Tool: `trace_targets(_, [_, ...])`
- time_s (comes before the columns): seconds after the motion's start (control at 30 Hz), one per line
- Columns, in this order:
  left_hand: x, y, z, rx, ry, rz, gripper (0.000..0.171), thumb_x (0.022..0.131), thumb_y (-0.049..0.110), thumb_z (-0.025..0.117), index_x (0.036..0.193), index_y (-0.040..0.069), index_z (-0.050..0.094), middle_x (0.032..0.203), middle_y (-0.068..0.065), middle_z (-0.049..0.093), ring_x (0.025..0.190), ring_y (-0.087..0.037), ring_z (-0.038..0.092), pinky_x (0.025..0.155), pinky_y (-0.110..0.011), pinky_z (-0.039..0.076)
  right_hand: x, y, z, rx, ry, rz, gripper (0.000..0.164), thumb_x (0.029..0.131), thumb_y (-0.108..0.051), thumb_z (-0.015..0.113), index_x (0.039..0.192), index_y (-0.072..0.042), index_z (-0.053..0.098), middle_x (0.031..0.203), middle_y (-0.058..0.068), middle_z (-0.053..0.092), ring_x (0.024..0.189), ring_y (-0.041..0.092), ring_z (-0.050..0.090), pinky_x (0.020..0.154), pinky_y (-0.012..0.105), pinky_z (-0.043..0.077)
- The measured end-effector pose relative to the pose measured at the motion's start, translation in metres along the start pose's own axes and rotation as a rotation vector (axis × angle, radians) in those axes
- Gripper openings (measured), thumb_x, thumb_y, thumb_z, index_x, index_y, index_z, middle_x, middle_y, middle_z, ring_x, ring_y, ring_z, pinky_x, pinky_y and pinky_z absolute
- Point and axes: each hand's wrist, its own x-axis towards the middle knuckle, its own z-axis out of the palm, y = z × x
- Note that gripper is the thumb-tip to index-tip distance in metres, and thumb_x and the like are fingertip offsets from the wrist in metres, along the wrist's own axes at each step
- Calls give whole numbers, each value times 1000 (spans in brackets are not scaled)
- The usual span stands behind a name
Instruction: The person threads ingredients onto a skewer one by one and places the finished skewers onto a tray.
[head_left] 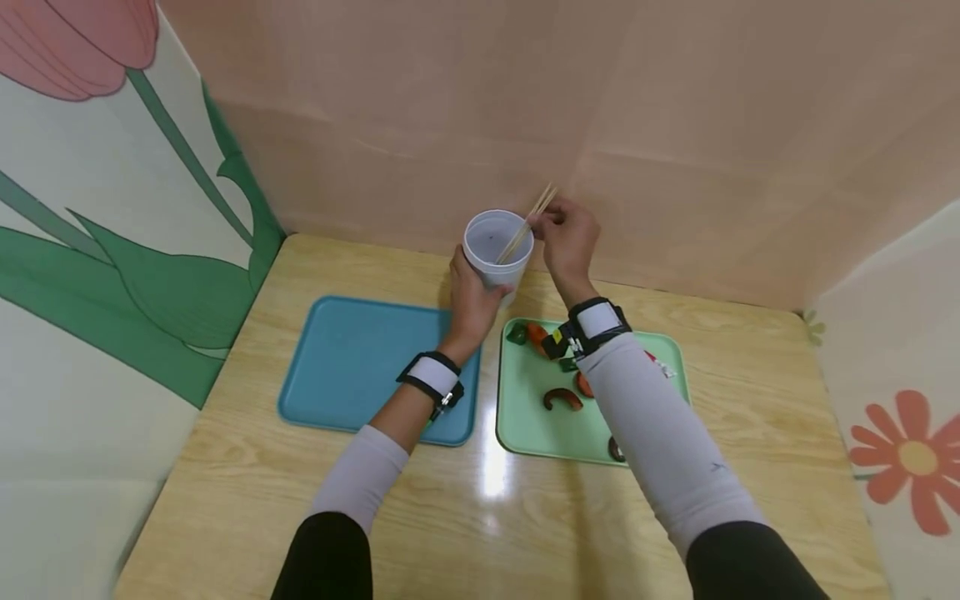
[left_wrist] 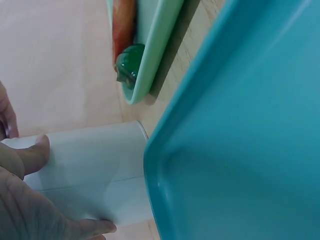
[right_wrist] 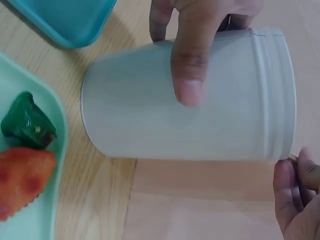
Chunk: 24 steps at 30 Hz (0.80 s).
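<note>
Left hand (head_left: 471,298) wraps its fingers round a white plastic cup (head_left: 497,250), holding it upright at the back of the wooden table (head_left: 750,392), between and just behind the two trays. Right hand (head_left: 570,242) pinches a pair of wooden skewers (head_left: 529,222) at the cup's rim; their lower ends sit inside the cup, tops leaning right. Blue tray (head_left: 352,367) lies left. Green tray (head_left: 555,429) lies right, under the right forearm, carrying a green piece (head_left: 516,333), an orange piece (head_left: 536,333) and a curved brown piece (head_left: 562,399).
</note>
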Motion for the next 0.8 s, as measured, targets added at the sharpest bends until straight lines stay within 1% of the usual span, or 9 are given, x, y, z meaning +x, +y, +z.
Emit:
trace_targets(0.07, [0,-2,0,1,1,-5,108,76,12,91,158,2,20,154,-20,40,139,-33,48,118,-42,43,0,0,-1,15,7,7,16,91,0,75,105,7,75,97,26,76,73,18,76,73,32,65])
trace_targets(0.17, [0,-5,0,9,8,-12,107,76,12,91,157,2,22,153,-20,41,139,-33,48,119,-41,42,1,-2,-2,57,20,29,15,91,1,75,104,8,75,95,26,76,70,18,76,71,32,65])
trace_targets(0.2, [0,-6,-1,15,10,-15,107,76,12,91,157,2,22,152,-20,42,138,-33,49,119,-41,42,1,-2,-3,72,25,30,14,90,1,75,103,8,74,95,24,76,70,19,76,71,32,65])
trace_targets(0.3, [0,-8,-2,25,14,-15,106,75,12,92,156,2,24,150,-20,44,137,-32,50,119,-40,42,2,-3,-4,97,39,24,11,90,2,75,99,8,74,93,22,77,75,26,77,72,36,65])
trace_targets(0.43, [3,-9,-3,21,18,-13,105,75,12,92,156,3,26,150,-19,45,137,-32,50,119,-39,42,4,-4,-3,119,56,12,9,90,3,74,97,9,73,91,21,76,77,28,77,74,39,65])
trace_targets(0.53, [4,-11,-4,12,23,-12,104,74,9,92,155,3,27,148,-19,46,137,-32,50,119,-39,42,6,-3,-2,151,50,37,10,90,4,74,98,10,73,90,21,76,72,21,77,73,37,65])
trace_targets(0.63, [3,-15,-3,9,20,-18,103,73,7,91,155,3,28,148,-20,46,136,-32,50,119,-39,42,5,-1,-2,165,44,54,10,90,5,73,98,11,72,88,20,76,67,16,75,72,37,65])
trace_targets(0.7, [3,-17,-2,11,12,-22,104,73,8,91,155,3,27,148,-20,46,137,-32,50,119,-39,42,4,1,-1,164,50,54,9,90,5,73,97,11,72,88,20,76,67,16,75,73,39,65])
trace_targets(0.8, [4,-20,-1,8,11,-29,105,74,8,91,156,3,26,149,-20,45,137,-32,50,119,-39,42,4,2,-1,156,62,26,10,90,3,74,97,10,73,90,23,75,70,20,77,74,41,65])
